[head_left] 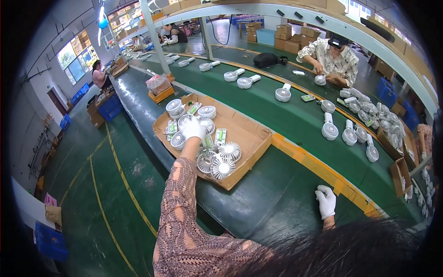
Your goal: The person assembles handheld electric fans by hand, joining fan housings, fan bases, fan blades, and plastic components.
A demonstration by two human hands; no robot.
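Observation:
My left hand (192, 129), in a white glove, reaches into a shallow cardboard tray (251, 138) on the dark bench. It lies over several white handheld fans, close to a round fan head (207, 124); its fingers are blurred, and I cannot tell whether they grip one. White fan heads with radial grilles, such as one at the tray's near end (223, 167), lie around it among green-and-white pieces (220, 135). My right hand (326, 201), also gloved in white, rests on the bench beside the orange tape, fingers loosely bent and slightly apart, nothing visible in them.
Beyond the tray runs a green conveyor belt (267, 108) carrying spaced white fans (283, 93). Across it, a person (339, 62) handles a fan near a heap of fans (376, 115). An orange box with a plastic bag (158, 84) stands past the tray. A metal shelf frame (295, 23) spans overhead.

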